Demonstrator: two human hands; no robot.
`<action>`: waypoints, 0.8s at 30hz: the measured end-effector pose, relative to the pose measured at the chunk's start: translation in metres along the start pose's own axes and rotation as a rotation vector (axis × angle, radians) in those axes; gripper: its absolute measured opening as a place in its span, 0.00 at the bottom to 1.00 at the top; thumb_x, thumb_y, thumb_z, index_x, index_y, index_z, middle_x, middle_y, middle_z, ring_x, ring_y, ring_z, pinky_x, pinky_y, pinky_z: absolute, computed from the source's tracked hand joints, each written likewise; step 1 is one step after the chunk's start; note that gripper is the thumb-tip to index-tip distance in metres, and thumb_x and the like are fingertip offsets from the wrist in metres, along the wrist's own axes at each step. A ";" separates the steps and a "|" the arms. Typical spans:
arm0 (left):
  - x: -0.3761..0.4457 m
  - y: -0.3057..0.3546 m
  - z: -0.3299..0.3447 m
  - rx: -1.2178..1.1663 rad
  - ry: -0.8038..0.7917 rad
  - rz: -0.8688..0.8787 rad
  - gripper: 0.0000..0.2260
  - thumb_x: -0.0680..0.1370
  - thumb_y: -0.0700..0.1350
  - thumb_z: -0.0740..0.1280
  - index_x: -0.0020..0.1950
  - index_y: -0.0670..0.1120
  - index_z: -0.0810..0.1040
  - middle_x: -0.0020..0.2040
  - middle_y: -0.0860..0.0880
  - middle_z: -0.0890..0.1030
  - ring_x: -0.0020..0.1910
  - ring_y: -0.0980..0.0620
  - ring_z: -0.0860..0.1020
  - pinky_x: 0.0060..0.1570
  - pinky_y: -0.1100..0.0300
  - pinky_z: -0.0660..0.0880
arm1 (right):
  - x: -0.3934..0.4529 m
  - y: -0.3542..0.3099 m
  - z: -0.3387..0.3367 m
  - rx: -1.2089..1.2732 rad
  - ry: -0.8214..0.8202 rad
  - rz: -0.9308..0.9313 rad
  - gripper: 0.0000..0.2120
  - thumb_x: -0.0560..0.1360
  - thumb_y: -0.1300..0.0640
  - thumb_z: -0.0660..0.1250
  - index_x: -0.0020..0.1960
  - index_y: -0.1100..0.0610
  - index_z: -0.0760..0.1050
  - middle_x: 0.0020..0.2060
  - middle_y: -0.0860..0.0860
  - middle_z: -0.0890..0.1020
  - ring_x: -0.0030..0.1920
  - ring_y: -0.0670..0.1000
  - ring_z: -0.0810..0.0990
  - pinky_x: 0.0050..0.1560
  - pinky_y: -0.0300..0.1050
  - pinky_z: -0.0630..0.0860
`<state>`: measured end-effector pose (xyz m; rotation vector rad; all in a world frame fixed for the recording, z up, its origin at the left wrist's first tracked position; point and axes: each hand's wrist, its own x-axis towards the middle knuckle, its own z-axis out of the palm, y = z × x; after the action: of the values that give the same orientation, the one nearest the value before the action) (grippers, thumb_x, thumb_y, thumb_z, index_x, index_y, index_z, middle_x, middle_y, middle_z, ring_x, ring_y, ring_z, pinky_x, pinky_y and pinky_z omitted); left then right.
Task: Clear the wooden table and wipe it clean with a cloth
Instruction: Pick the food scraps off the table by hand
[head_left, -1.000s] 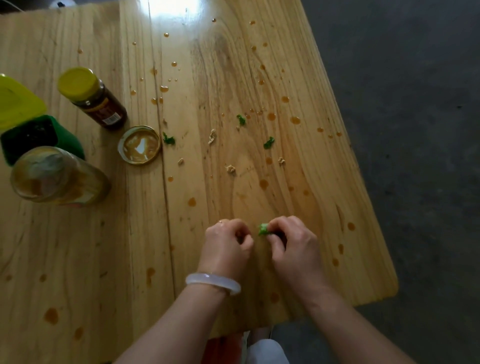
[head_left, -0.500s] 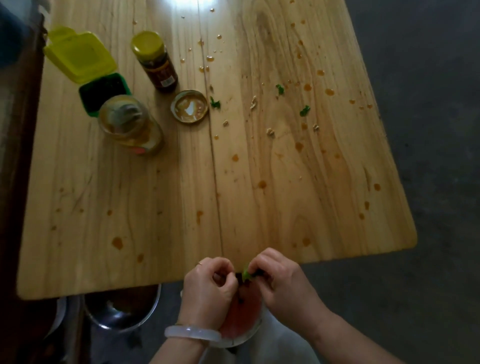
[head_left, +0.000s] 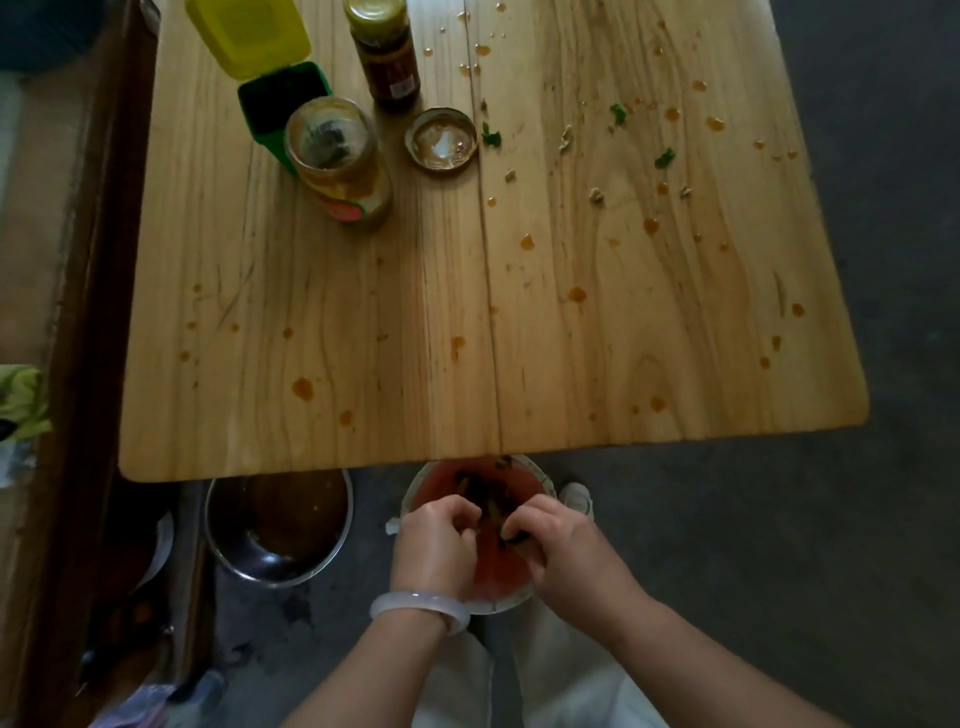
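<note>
Two planks of pale, glossy, grained wood make up the wooden table (head_left: 363, 322), a rounded-cornered rectangle whose long axis runs from 6 toward 12 o'clock, its seam pointing straight away from the person. Going left to right: a steel bowl (head_left: 278, 535), round and shiny, sits on the floor below the table's near edge at about 7 o'clock; on the tabletop toward 11 o'clock stand a green box with a yellow flip lid (head_left: 260, 57), an open glass jar (head_left: 340, 161) smeared inside, and a yellow-capped dark sauce jar (head_left: 387, 52); just right of them lies a round metal lid (head_left: 441, 139), upturned. Green leaf scraps (head_left: 664, 157), pale crumbs and orange sauce drops dot the right plank toward 1 o'clock. At 6 o'clock, off the table, both hands hover over a round reddish bowl (head_left: 511, 582): the left hand (head_left: 434, 545), with a pale translucent bangle (head_left: 418, 608), has curled fingers, and whether they hold anything I cannot tell; the right hand (head_left: 558, 551) pinches a dark, blurred scrap (head_left: 511, 538).
</note>
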<state>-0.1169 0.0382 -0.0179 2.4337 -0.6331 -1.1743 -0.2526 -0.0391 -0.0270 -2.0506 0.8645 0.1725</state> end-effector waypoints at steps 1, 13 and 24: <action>-0.001 -0.002 0.000 -0.002 0.004 -0.011 0.11 0.75 0.36 0.66 0.49 0.49 0.82 0.45 0.54 0.82 0.46 0.57 0.79 0.47 0.63 0.77 | -0.001 0.000 0.001 -0.003 -0.001 0.004 0.10 0.76 0.63 0.64 0.52 0.50 0.79 0.50 0.44 0.78 0.48 0.46 0.78 0.46 0.43 0.77; 0.000 -0.009 0.001 0.060 0.051 0.019 0.07 0.70 0.47 0.74 0.40 0.53 0.76 0.39 0.55 0.77 0.38 0.58 0.77 0.39 0.57 0.78 | -0.002 -0.007 0.006 0.049 0.010 0.049 0.10 0.75 0.60 0.67 0.55 0.50 0.78 0.50 0.42 0.76 0.47 0.43 0.76 0.46 0.39 0.76; 0.008 -0.005 0.002 0.099 0.036 -0.022 0.07 0.73 0.45 0.71 0.42 0.57 0.76 0.40 0.57 0.79 0.41 0.58 0.78 0.43 0.55 0.79 | 0.007 -0.001 0.006 0.054 -0.005 0.079 0.11 0.75 0.61 0.66 0.52 0.47 0.75 0.48 0.41 0.76 0.48 0.42 0.75 0.48 0.42 0.77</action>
<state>-0.1131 0.0381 -0.0268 2.5449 -0.6699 -1.1301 -0.2454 -0.0378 -0.0324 -1.9663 0.9379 0.1957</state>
